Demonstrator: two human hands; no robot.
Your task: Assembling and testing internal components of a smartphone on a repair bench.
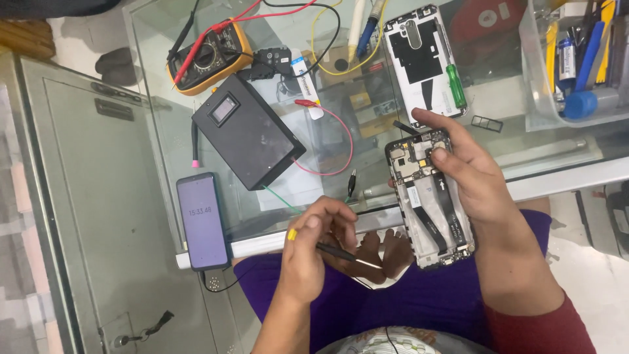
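The glass-topped worktop (pixel 164 78) is spreading across the far half of the scene, and the person is sitting at its near edge with both hands working just off that edge, above the lap.

On the worktop, a flat black rectangular box with a small window (pixel 249 139) is lying left of centre, with a yellow-cased multimeter (pixel 208 59) beyond it at the far left. A dark smartphone with a lit screen (pixel 203 221) is resting at the near left edge. A white phone back cover (pixel 419 46) is lying at the far right, with a green-handled screwdriver (pixel 456 86) on its right side.

The opened phone with its black circuit boards and flat cables bared (pixel 429 196) is sitting right of centre, its long axis running from far to near, slightly tilted. The right hand (pixel 481 177) is wrapping around its right edge and holding it, thumb pressing down on the far, board end. The left hand (pixel 314 246) is lying to the left of the phone, a little nearer, fingers closing narrowly around a slim dark tweezer-like tool (pixel 344 252). The tool's tip is pointing right toward the phone's near end, close to it but apart from it.
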